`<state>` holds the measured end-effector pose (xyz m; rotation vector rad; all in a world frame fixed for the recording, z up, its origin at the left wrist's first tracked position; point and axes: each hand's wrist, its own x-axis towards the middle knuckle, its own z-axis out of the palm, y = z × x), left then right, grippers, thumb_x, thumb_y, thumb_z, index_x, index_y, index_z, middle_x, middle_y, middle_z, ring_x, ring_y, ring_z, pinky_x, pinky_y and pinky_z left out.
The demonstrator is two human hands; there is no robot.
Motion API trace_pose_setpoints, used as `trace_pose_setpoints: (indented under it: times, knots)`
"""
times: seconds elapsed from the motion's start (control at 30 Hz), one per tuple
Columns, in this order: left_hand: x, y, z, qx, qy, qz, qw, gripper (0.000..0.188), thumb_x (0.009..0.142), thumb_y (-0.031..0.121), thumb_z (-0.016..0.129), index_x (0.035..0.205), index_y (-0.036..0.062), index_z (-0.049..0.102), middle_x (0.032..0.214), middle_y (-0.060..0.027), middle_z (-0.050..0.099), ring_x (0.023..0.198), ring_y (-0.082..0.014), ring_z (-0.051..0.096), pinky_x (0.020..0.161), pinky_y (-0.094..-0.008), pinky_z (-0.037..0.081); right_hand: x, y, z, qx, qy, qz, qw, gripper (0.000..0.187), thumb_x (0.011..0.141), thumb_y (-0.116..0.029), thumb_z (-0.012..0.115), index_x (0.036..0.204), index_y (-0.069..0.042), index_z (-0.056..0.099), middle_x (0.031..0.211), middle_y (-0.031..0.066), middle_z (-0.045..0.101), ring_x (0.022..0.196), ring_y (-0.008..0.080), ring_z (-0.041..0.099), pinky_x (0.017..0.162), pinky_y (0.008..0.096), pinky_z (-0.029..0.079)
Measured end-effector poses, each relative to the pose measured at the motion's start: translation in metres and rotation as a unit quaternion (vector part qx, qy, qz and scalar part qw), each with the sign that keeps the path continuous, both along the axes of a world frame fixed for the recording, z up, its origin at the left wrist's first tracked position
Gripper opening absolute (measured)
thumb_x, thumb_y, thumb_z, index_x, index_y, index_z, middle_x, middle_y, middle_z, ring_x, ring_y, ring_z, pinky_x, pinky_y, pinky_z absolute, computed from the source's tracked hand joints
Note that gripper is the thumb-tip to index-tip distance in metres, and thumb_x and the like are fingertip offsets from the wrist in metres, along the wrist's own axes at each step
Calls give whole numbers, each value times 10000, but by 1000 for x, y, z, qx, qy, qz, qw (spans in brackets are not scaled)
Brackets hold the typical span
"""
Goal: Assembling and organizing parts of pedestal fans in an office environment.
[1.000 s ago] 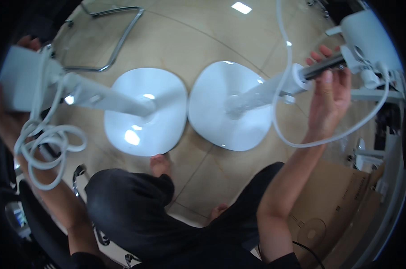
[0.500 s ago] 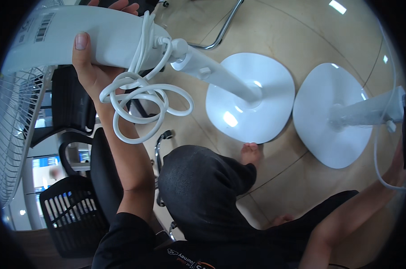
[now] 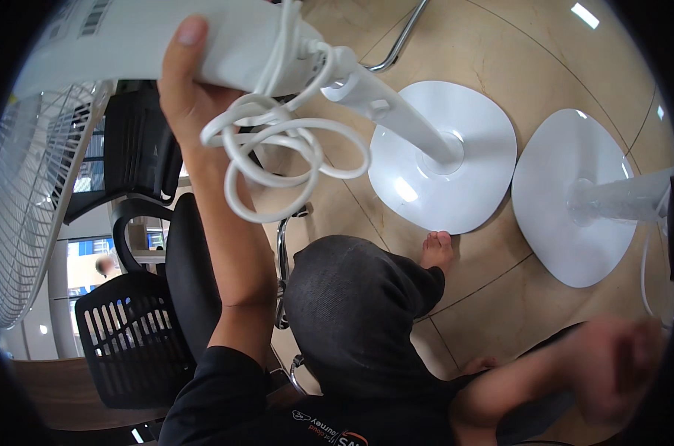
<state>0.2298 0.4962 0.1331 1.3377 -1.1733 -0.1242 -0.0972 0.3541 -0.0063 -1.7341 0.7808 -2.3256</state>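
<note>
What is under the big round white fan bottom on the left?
Shiny tan floor tiles lie under that white base. A bare foot touches its near edge. The floor directly beneath is covered.

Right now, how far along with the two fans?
Done: both fans stand assembled on their round white bases, side by side on the floor. In hand: the left hand grips the near fan's head, its cord coiled and hanging. Left: the right hand is blurred, off the second fan.
</note>
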Motion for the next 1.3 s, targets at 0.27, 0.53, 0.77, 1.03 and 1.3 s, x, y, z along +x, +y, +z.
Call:
trace_pose_setpoints:
  times: [0.27,0.53,0.77,1.03,1.3]
  knots:
    - [-11,-5,10,-32,64,0,997,709,727,266,680,1292,-34,373,1035,-209,574,939,-294,621,819,-389,537,47,33,35,264,-92,288,916,211,886,-50,501,1013,114,538,672,77,521,552,101,421,505,220,345]
    - [-3,3,11,6,81,11,997,568,737,174,697,1207,-30,453,967,-152,643,881,-231,640,802,-349,520,37,22,63,385,30,389,836,123,888,-79,576,959,10,624,761,24,588,662,80,546,553,199,401]
    - [-4,4,17,55,63,25,996,628,743,228,665,1262,-16,409,1046,-183,608,975,-265,623,837,-363,523,6,17,73,401,150,435,792,150,873,-53,582,1012,-9,617,811,36,628,751,108,609,600,220,443]
    - [-9,-6,11,39,80,-2,996,572,734,152,678,1224,-35,450,1010,-162,632,937,-241,631,853,-339,497,-25,14,71,406,178,482,756,177,883,-41,561,1052,-8,605,818,48,647,750,119,617,636,231,472]
    - [-15,3,20,34,83,22,996,614,727,195,659,1254,-35,445,997,-159,624,939,-237,623,835,-337,508,-51,14,77,376,240,535,717,202,875,-50,568,1063,12,610,834,91,668,770,155,642,644,255,494]
